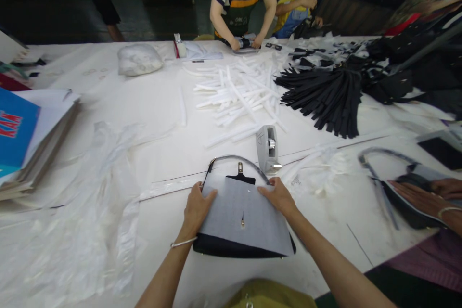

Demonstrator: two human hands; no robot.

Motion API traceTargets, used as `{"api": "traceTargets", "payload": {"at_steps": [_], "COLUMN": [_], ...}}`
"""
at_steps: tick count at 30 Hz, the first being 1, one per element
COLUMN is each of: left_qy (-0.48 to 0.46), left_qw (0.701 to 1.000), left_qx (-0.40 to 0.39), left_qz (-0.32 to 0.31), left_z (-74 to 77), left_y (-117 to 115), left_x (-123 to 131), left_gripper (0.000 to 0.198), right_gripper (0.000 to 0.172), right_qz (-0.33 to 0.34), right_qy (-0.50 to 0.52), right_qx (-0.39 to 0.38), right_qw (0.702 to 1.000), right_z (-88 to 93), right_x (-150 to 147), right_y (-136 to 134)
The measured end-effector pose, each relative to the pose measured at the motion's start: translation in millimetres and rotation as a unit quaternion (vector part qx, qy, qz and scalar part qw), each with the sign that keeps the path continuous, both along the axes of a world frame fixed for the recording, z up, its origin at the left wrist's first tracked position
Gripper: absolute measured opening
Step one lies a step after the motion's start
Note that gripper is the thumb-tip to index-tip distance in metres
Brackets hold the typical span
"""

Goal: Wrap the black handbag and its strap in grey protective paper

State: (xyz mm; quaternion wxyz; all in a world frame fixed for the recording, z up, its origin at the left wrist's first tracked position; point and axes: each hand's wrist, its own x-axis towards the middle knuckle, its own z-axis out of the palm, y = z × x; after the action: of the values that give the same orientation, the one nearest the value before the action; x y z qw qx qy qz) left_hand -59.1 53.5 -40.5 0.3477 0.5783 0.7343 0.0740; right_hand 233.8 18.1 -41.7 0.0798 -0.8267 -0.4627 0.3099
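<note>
A black handbag [234,247] lies on the white table in front of me, a light grey sheet [227,209] covering its face. Its wrapped handle [236,157] arches away from me, and a black tab with a metal buckle [240,168] shows at the top edge. My left hand [197,204] is closed on the upper left corner, thumb over the sheet. On the upper right corner, by the handle's end, my right hand [280,197] grips the bag the same way. A grey tape dispenser [265,151] stands just beyond the handle.
White strips [238,89] lie heaped mid-table beside a bunch of black straps [325,96]. Clear plastic bags [72,250] spread at left, near stacked cardboard [46,139]. A co-worker's hands [426,197] work on another bag at right. Another person [240,5] stands across the table.
</note>
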Motion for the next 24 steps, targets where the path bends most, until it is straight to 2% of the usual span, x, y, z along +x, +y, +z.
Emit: {"api": "traceTargets", "payload": {"at_steps": [3,5,6,8,9,11,13,15,18,21,24], "left_qy": [0.009,0.045,0.068,0.105,0.113,0.115,0.115,0.115,0.114,0.112,0.109], "left_qw": [1.0,0.994,0.982,0.929,0.9,0.87,0.868,0.871,0.873,0.878,0.882], "left_qx": [0.001,0.083,0.14,0.224,0.235,0.215,0.201,0.2,0.197,0.183,0.164], "left_qz": [0.002,-0.049,-0.108,-0.274,-0.349,-0.428,-0.439,-0.434,-0.432,-0.429,-0.428], "left_z": [4.9,12.0,15.5,20.1,20.8,18.8,14.8,11.2,9.8,12.3,15.0], "left_y": [5.3,5.5,5.1,4.4,4.2,3.8,2.2,-1.2,-6.6,-7.9,-6.2], "left_x": [-1.4,2.0,5.0,12.7,16.6,23.2,26.3,25.9,22.6,21.2,22.8], "left_gripper": [0.066,0.064,0.059,0.045,0.04,0.031,0.025,0.034,0.047,0.049,0.05], "right_gripper": [0.067,0.063,0.057,0.036,0.027,0.026,0.03,0.025,0.031,0.04,0.043], "right_qz": [-0.006,0.045,0.091,0.215,0.276,0.361,0.387,0.376,0.357,0.365,0.376], "right_qy": [0.001,-0.075,-0.118,-0.164,-0.159,-0.132,-0.12,-0.12,-0.129,-0.127,-0.114], "right_qx": [-0.011,0.059,0.106,0.17,0.169,0.125,0.082,0.07,0.074,0.094,0.105], "right_qw": [1.0,0.994,0.983,0.948,0.933,0.914,0.911,0.916,0.922,0.918,0.914], "right_z": [2.4,10.2,15.0,24.1,27.8,32.7,34.7,34.9,33.3,29.1,23.9], "right_x": [-1.8,-9.2,-13.5,-21.3,-24.5,-30.1,-36.0,-43.5,-54.7,-58.4,-52.9], "right_y": [-0.9,-2.5,-3.1,-2.7,-1.7,0.4,0.4,-3.5,-13.2,-20.2,-23.3]}}
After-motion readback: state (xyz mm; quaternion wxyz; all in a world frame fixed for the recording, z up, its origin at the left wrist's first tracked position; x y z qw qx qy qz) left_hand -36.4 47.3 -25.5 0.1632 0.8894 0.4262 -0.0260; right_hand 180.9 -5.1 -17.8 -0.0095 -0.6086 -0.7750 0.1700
